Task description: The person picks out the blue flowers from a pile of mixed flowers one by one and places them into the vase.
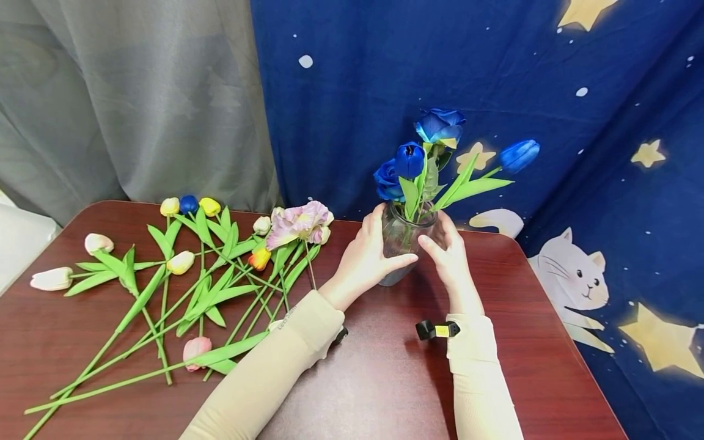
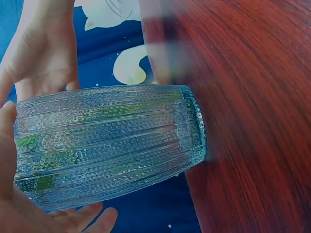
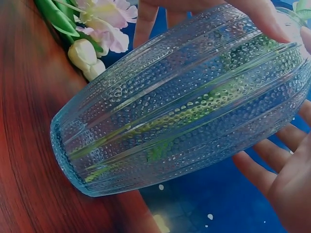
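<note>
A clear, ribbed glass vase (image 1: 400,244) stands near the table's back edge. From its mouth rise blue artificial flowers: a tall rose (image 1: 440,126), a lower rose (image 1: 388,181), a dark tulip (image 1: 409,160) and a tulip (image 1: 519,156) leaning far right. Green stems show through the bumpy glass in the right wrist view. My left hand (image 1: 365,261) holds the vase's left side, thumb across the front and fingers behind. On the opposite side my right hand (image 1: 454,261) grips the upper part, its fingertips partly hidden by the glass.
Loose artificial tulips lie crisscrossed on the table's left half, including a white one (image 1: 52,278), a pink one (image 1: 197,353) and a yellow one (image 1: 209,206). A pale purple flower (image 1: 299,223) lies nearer the vase. Blue and grey curtains (image 1: 341,91) hang behind.
</note>
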`<state>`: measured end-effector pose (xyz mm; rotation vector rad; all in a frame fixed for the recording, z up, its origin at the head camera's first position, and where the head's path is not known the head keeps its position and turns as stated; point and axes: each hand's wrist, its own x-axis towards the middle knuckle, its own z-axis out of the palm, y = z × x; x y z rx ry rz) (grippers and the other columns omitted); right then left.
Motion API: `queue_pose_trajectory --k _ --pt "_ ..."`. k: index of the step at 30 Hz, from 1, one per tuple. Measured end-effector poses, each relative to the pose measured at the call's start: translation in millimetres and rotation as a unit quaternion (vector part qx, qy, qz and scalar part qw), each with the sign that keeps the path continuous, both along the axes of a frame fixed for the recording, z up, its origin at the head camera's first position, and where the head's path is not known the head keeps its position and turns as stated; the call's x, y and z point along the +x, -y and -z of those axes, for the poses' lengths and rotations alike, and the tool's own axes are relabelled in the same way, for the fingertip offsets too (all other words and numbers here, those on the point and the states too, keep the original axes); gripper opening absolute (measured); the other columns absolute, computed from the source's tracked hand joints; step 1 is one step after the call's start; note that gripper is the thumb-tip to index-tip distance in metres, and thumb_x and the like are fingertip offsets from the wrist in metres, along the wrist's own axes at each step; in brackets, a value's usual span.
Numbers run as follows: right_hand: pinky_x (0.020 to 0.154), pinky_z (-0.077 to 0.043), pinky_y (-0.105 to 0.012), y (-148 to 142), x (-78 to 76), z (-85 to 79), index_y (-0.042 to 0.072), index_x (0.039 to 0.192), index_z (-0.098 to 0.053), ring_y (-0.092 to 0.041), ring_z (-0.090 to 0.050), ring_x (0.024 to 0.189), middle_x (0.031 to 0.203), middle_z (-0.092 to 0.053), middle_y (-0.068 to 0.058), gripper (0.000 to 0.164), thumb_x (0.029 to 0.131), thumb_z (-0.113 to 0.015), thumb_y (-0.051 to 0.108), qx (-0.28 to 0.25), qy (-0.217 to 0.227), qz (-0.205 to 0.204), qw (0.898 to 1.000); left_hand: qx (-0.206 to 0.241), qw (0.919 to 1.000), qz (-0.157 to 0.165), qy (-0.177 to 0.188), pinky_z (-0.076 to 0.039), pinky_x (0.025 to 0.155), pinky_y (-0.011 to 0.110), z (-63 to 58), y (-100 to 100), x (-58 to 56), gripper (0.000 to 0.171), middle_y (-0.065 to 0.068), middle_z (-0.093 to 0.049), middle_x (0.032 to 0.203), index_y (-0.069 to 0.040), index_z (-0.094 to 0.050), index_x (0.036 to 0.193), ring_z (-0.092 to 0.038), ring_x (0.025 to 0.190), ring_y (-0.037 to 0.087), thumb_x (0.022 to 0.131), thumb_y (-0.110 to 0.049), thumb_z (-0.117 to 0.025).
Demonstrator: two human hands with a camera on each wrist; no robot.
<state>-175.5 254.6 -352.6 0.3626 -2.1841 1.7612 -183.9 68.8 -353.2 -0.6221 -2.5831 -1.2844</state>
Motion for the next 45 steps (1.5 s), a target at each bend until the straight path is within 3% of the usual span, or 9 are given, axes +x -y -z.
queue_pose_trajectory --k 7,15,23,27,35,45 --pt "0.103 -0.035 -0.034 2 -0.6 1.1 -0.004 0.142 -0.038 -0.020 -0.048 0.124 0.141 -0.044 -0.021 0.060 0.086 -0.057 0.003 -0.012 0.002 -0.001 1.000 -0.001 0.9998 0.014 0.010 -0.041 0.099 0.044 -1.2 4 0.2 0.107 0.012 -0.034 0.145 -0.013 -0.013 0.151 -0.042 0.128 0.027 0.075 -0.058 -0.073" --pt "0.100 -0.037 -0.029 2 -0.9 1.5 -0.005 0.141 -0.038 -0.011 -0.052 0.116 0.139 -0.045 -0.023 0.059 0.086 -0.057 0.001 -0.018 0.001 0.002 1.000 -0.026 0.9984 0.020 0.045 -0.042 0.098 0.046 -2.9 14 4.5 0.102 0.012 -0.033 0.149 -0.012 -0.015 0.152 -0.043 0.130 0.028 0.079 -0.058 -0.069" --pt "0.098 -0.038 -0.027 3 -1.2 1.9 -0.007 0.140 -0.038 -0.008 -0.053 0.113 0.137 -0.046 -0.026 0.058 0.086 -0.057 -0.002 -0.022 -0.003 0.000 1.000 -0.040 0.9991 0.007 0.011 -0.047 0.092 0.045 -1.9 24 8.7 0.090 0.012 -0.044 0.142 -0.012 -0.027 0.149 -0.052 0.120 0.027 0.082 -0.052 -0.070" --pt "0.098 -0.038 -0.027 2 -1.3 1.7 -0.007 0.140 -0.038 -0.009 -0.053 0.113 0.137 -0.046 -0.026 0.058 0.086 -0.057 -0.002 -0.024 -0.002 -0.003 1.000 -0.043 0.9990 -0.002 -0.008 -0.049 0.086 0.041 -1.6 30 11.2 0.080 0.009 -0.054 0.132 -0.011 -0.037 0.144 -0.058 0.112 0.023 0.083 -0.048 -0.071" --pt "0.100 -0.036 -0.028 2 -0.6 0.6 -0.007 0.141 -0.036 -0.010 -0.050 0.118 0.140 -0.043 -0.024 0.059 0.086 -0.056 -0.001 -0.022 0.007 -0.003 1.000 -0.053 0.9985 -0.008 0.006 -0.050 0.073 0.035 1.6 47 13.0 0.044 0.003 -0.069 0.101 -0.008 -0.064 0.118 -0.065 0.087 0.018 0.087 -0.038 -0.069" --pt "0.098 -0.038 -0.026 1 -2.0 0.7 -0.006 0.141 -0.037 -0.010 -0.051 0.116 0.140 -0.044 -0.024 0.058 0.086 -0.056 -0.002 -0.020 0.002 -0.007 1.000 -0.080 0.9957 -0.045 -0.012 -0.047 0.060 0.034 -2.3 79 13.0 0.019 -0.003 -0.067 0.074 -0.010 -0.071 0.091 -0.062 0.070 0.016 0.087 -0.027 -0.066"
